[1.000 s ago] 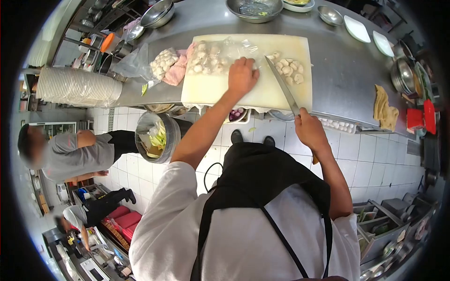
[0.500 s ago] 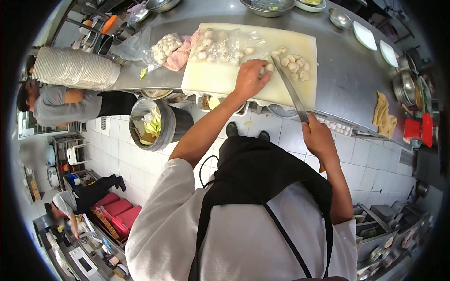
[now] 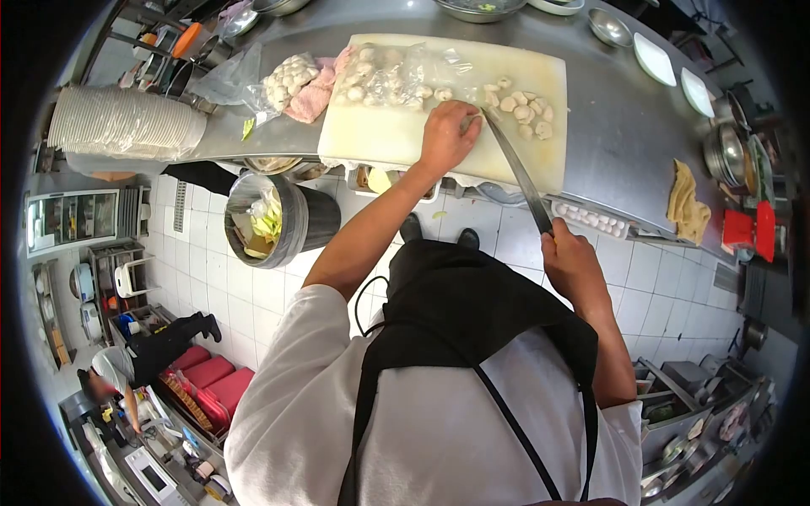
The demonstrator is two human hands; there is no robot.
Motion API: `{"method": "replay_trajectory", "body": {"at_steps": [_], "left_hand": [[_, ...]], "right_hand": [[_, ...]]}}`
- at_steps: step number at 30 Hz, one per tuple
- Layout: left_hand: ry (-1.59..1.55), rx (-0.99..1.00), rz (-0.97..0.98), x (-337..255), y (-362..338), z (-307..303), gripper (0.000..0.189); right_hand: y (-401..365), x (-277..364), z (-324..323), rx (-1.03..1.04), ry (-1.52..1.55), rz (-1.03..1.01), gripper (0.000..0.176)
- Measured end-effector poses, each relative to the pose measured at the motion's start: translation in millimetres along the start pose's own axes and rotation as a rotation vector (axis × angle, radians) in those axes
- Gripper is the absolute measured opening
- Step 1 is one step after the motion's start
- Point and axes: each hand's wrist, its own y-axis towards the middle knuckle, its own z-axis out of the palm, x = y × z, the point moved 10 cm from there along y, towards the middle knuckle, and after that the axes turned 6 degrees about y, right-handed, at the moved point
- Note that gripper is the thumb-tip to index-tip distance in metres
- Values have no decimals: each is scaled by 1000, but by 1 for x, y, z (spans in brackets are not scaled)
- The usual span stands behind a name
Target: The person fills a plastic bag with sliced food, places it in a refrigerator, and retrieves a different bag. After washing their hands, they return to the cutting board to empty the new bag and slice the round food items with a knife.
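My left hand (image 3: 451, 135) rests on the white cutting board (image 3: 380, 139) with its fingers curled; what they hold is hidden beneath them. In my right hand (image 3: 574, 260) is the handle of a long knife (image 3: 521, 173), whose blade lies slanted over the board, its tip beside my left fingertips. Several pale mushroom pieces (image 3: 525, 107) are spread on the board right of the tip. A clear plastic bag (image 3: 405, 76) with whole mushrooms lies along the board's upper left. Left of the board sit another bag of mushrooms (image 3: 288, 80) and a pink cloth (image 3: 314, 97).
A stack of wrapped containers (image 3: 126, 122) stands at the counter's left. Below is a waste bin (image 3: 291, 228) with scraps. Metal bowls (image 3: 609, 28), white dishes (image 3: 654, 59) and a tan cloth (image 3: 689, 205) lie to the right. Another person (image 3: 152, 346) is at the lower left.
My left hand has shifted slightly, and the mushroom seen at its fingertips is no longer visible there. The knife tip has moved a little left. The person at the upper left is now mostly hidden.
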Motion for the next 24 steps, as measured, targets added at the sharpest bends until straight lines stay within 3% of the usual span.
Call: {"method": "replay_trajectory", "body": {"at_steps": [10, 15, 18, 24], "left_hand": [[15, 24, 30, -7, 0, -1, 14], [-122, 121, 23, -5, -3, 2, 19], [90, -18, 102, -10, -12, -20, 26], [123, -63, -147, 13, -31, -37, 26]], "right_hand": [[49, -2, 26, 78, 29, -31, 25], [43, 5, 2, 20, 34, -37, 27], [26, 10, -6, 6, 23, -63, 26], [11, 11, 10, 85, 61, -36, 26]]}}
